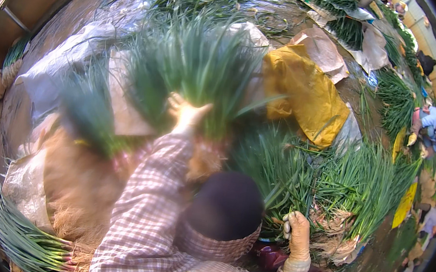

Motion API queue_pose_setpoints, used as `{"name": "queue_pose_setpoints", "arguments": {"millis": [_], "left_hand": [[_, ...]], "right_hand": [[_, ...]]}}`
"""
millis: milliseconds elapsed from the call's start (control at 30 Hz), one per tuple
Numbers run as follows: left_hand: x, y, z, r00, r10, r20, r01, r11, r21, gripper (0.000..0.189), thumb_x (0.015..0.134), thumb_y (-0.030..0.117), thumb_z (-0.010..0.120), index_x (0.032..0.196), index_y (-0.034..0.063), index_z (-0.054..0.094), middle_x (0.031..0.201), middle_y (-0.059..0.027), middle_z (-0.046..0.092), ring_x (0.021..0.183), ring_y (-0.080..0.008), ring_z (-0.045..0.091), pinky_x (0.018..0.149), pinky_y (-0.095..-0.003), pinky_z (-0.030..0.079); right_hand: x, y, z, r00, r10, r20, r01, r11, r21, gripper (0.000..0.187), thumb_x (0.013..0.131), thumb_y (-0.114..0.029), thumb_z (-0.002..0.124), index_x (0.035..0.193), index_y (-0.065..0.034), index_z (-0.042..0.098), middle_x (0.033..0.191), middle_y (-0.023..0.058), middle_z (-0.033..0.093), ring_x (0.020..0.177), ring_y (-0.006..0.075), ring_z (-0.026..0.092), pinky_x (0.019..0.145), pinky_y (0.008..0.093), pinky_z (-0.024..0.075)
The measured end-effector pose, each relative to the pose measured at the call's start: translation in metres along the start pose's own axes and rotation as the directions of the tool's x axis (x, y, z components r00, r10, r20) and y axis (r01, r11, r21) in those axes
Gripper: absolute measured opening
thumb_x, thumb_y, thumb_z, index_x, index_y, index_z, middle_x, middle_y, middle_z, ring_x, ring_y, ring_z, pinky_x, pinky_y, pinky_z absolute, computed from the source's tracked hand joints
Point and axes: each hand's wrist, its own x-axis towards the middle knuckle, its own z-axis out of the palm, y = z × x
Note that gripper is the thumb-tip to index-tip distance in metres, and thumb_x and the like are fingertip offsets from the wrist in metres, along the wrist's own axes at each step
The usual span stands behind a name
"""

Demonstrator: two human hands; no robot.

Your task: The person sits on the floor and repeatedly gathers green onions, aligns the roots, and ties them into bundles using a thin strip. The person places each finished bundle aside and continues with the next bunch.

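My left hand [186,112], on a checked sleeve, reaches forward with fingers spread, touching or just over the leaves of a large upright bunch of green onions [209,66]; motion blurs it. Another blurred bunch of green onions [96,110] lies to its left, pinkish at the base. My right hand [297,229], in a tan, soiled glove, is curled at the lower edge of a heap of green onions [279,163]; whether anything is inside its fingers is hidden. More green onions with pale, stringy roots [334,246] lie to its right. A dark cap [226,205] sits between the arms.
Brown root masses [79,184] and a bunch of green onions [36,240] lie at the left. A yellow sheet [307,94] and a white sheet [69,62] cover parts of the wet ground. Other people [433,124] are at the far right beside more onion piles.
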Motion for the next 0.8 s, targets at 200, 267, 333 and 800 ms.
{"name": "queue_pose_setpoints", "arguments": {"millis": [200,267,333,800], "left_hand": [[0.001,-0.032,-0.008,0.993,0.09,-0.076,-0.096,0.992,-0.078,0.144,0.058,0.056,0.084,0.151,0.0014,-0.012,0.157,-0.0218,-0.015,0.147,-0.0359,-0.009,0.119,-0.049,0.007],[-0.002,-0.03,-0.011,0.997,0.048,-0.065,-0.052,0.997,-0.063,0.144,0.058,0.056,0.084,0.151,0.0014,-0.012,0.157,-0.0218,-0.015,0.146,-0.0364,-0.009,0.119,-0.0493,0.006],[-0.004,-0.025,-0.019,0.999,0.001,-0.051,-0.003,0.999,-0.043,0.144,0.058,0.056,0.085,0.151,0.0014,-0.012,0.157,-0.023,-0.013,0.146,-0.0367,-0.01,0.119,-0.0494,0.004],[-0.07,-0.062,-0.082,0.966,0.119,-0.231,-0.209,0.883,-0.419,0.077,0.08,0.026,0.076,0.138,-0.003,0.034,0.13,-0.0189,0.045,0.1,-0.0268,0.056,0.085,-0.0389,0.051]], "right_hand": [[-0.012,-0.005,-0.001,0.999,-0.043,-0.011,0.042,0.997,-0.069,0.019,0.096,-0.022,0.059,0.086,-0.0061,0.063,0.059,-0.0023,0.053,0.046,0.0043,0.041,0.043,0.0181,0.0303],[-0.026,-0.001,-0.006,0.999,-0.047,0.013,0.048,0.996,-0.073,0.018,0.095,-0.021,0.059,0.091,-0.0038,0.065,0.061,-0.0001,0.056,0.044,0.005,0.041,0.042,0.018,0.0305],[-0.044,0.005,-0.021,0.998,-0.061,0.02,0.06,0.997,0.042,0.017,0.095,-0.018,0.058,0.092,-0.0027,0.065,0.062,0.0014,0.058,0.045,0.0057,0.044,0.042,0.0174,0.0316],[-0.029,0.086,-0.07,0.95,-0.209,-0.231,0.09,0.894,-0.439,0.033,0.088,-0.008,0.064,0.118,0.0038,0.06,0.102,0.009,0.067,0.091,0.0135,0.063,0.081,0.0259,0.0497]]}}
